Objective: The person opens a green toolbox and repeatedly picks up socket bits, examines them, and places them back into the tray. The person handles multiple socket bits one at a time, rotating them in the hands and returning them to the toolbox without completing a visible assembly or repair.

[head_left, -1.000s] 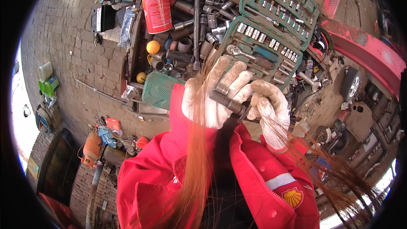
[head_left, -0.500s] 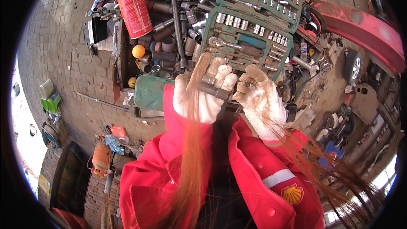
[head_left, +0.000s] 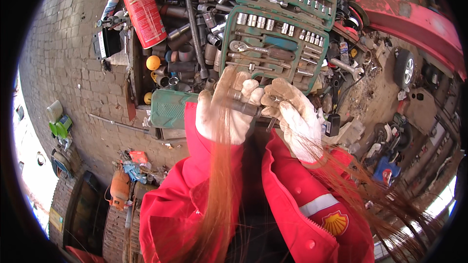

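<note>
Both my hands wear off-white work gloves, dirty at the fingers. My left hand (head_left: 222, 119) is turned palm up, its fingers curled around a long dark cylindrical socket (head_left: 246, 108). A smaller metal piece lies beside that socket, partly covered by hair strands. Close to the socket's right end, my right hand (head_left: 297, 124) has its fingers bent together on a small shiny metal part (head_left: 276, 99); its exact kind is hidden. A thin metal shaft (head_left: 271, 124) shows below those fingers. Beyond my hands lies an open green socket set case (head_left: 297, 84) with a ratchet (head_left: 251, 47) and rows of sockets.
A tray (head_left: 138, 63) of loose dark sockets and bars stands left of the case, with a red spray can (head_left: 145, 14) at its edge. A long bar (head_left: 193, 29) lies across it. A wrench (head_left: 347, 68) rests to the right. A red metal beam (head_left: 414, 24) crosses the far right.
The case and tray have shifted slightly left in view. My right fingers have turned and closed over the small metal part, which shows less openly. My left hand still holds the dark socket.
</note>
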A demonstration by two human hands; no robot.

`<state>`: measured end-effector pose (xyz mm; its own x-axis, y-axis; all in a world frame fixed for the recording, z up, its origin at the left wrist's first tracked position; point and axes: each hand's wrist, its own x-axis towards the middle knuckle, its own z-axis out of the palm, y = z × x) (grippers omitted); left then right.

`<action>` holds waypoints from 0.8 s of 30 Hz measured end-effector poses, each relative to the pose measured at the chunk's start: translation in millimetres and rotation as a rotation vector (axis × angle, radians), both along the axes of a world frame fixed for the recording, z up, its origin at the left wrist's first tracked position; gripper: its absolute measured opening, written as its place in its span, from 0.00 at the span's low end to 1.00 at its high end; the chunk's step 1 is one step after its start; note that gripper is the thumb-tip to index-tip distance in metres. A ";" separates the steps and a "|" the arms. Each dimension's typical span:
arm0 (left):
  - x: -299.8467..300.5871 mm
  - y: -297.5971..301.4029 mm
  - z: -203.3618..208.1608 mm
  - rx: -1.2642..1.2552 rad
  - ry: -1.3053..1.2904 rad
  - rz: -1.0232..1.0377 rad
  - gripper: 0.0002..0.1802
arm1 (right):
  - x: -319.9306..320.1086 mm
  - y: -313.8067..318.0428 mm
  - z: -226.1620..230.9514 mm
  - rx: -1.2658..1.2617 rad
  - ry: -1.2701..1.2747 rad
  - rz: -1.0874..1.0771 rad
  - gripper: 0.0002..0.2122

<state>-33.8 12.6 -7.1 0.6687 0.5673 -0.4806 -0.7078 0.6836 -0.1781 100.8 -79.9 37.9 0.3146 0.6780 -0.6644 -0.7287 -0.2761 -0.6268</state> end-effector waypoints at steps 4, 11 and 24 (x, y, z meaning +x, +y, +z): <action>0.4 -4.4 -6.8 0.030 -0.020 -0.042 0.29 | 2.2 1.1 5.5 -0.034 -0.085 0.062 0.20; -1.0 -15.1 7.3 0.228 0.480 -0.454 0.20 | -5.9 -1.2 14.7 -0.117 -0.314 0.078 0.16; 10.6 -14.5 12.1 0.364 0.586 -0.526 0.15 | 2.8 -13.5 13.9 -0.050 -0.807 0.305 0.16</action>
<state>-23.1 -1.9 5.0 0.5888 0.4394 -0.6784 -0.1926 0.8914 0.4103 103.6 -93.4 51.8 0.5123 0.7855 -0.3473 0.0449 -0.4283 -0.9025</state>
